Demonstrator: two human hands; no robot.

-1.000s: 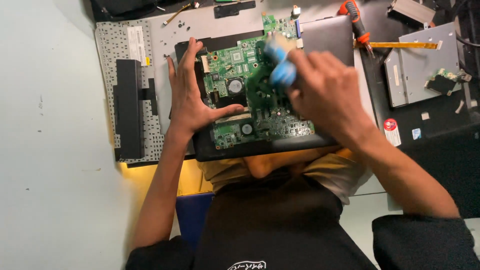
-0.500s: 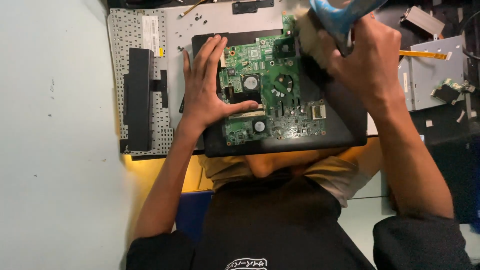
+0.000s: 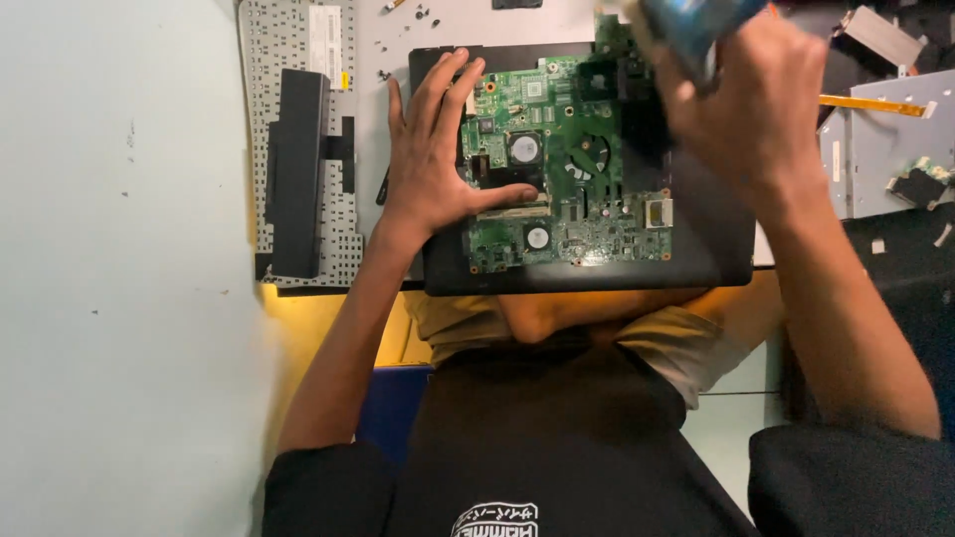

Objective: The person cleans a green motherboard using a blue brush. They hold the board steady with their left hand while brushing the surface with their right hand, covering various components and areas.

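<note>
Two hands over a black laptop shell (image 3: pixel 696 261) holding a green circuit board (image 3: pixel 567 159): left hand (image 3: pixel 430 164) spread flat on it, right hand (image 3: pixel 746 109) clenched around a blue tool (image 3: pixel 686 22).

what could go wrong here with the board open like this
The left hand lies flat with its thumb on the bare green circuit board, so pressure or static might harm parts. The right hand holds a blue-handled tool raised above the board; a slip could gouge it. Small loose screws lie near the laptop base and could get lost.
</note>
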